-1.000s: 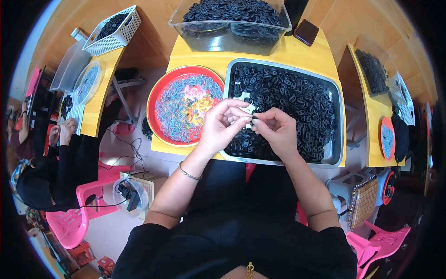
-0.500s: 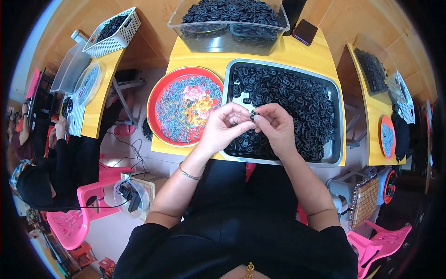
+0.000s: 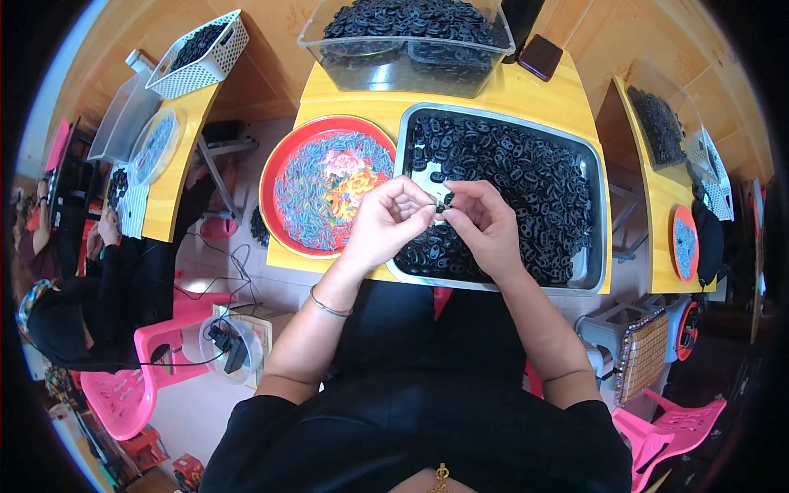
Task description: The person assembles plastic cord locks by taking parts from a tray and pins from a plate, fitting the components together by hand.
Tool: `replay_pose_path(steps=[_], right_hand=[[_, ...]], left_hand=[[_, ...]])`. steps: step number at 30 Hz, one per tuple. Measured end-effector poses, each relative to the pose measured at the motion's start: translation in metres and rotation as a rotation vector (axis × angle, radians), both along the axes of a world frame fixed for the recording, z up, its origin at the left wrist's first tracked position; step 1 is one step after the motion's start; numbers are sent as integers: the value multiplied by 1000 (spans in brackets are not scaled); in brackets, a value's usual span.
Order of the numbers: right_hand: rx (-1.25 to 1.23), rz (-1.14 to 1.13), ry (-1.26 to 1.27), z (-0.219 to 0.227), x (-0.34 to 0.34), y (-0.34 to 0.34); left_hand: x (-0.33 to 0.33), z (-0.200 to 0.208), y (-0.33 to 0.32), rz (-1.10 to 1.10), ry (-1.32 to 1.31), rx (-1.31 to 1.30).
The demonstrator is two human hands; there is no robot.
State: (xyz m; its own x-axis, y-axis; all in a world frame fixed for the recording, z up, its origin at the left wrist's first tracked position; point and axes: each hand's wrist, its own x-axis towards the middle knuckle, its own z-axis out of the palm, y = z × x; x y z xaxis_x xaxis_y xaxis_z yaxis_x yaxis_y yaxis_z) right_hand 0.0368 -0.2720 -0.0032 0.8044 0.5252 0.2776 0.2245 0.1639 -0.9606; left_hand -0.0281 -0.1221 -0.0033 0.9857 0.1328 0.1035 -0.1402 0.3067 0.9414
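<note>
My left hand point(image 3: 393, 218) and my right hand point(image 3: 485, 223) meet above the left part of a metal tray point(image 3: 602, 246). Their fingertips pinch together around a small black plastic piece point(image 3: 442, 206); a paler bit shows at it, too small to make out. Heaped in the tray are many small black oval pieces point(image 3: 526, 189) with holes. Left of the tray, a round red tray point(image 3: 271, 197) with a flower print carries lots of thin silvery-blue pins or springs point(image 3: 308, 185), whose exact kind I cannot tell.
Behind the trays stands a clear plastic bin point(image 3: 394, 76) full of black pieces, with a dark phone-like object point(image 3: 540, 57) beside it. To the left a person in black point(image 3: 62, 329) sits at another yellow table point(image 3: 177, 148). A third table point(image 3: 657, 222) is at the right.
The fingertips have shifted slightly left and down, and the left thumb and finger have drawn back a little from the right hand's. The piece stays between the hands.
</note>
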Motion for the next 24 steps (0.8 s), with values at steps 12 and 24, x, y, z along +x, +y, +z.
replay_pose_path(steps=[12,24], right_hand=[[-89,9,-31,-5,2,-3],[-133,-97,-175,-2,6,-4]], left_hand=[[-1,4,1,-102,84,26],[2,-2,-3,-47,44,-60]])
